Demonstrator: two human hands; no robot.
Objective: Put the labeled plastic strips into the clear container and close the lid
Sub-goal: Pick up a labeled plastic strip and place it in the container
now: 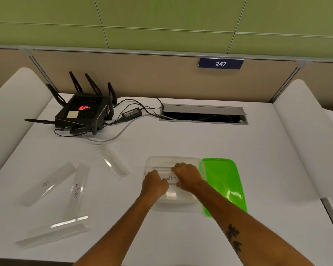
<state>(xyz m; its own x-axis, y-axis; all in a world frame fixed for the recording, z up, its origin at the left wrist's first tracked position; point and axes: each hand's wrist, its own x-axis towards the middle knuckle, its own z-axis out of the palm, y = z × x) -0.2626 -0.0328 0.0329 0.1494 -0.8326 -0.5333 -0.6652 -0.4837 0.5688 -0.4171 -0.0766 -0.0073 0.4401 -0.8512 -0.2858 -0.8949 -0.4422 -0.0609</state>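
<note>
Strip in hand [171, 178]: marked "ZEB…", lying across the open container [173, 160].
Left hand [155, 183]: fingers curled on its left end.
Right hand [187, 176]: fingers closed on its right end.
Handling: clear, thin, probably light, slick and springy; hold by the ends.
Other strips: four on the counter [181, 139], left, e.g. "Bear" [77, 191].
Lid [224, 184]: green, off, touching the container's right side.

The strips [77, 189] at nine o'clock are clear, glossy plastic; the container [173, 164] clear, smooth plastic; the lid [224, 181] at three o'clock shiny green plastic; the table [181, 139] matt white.
</note>
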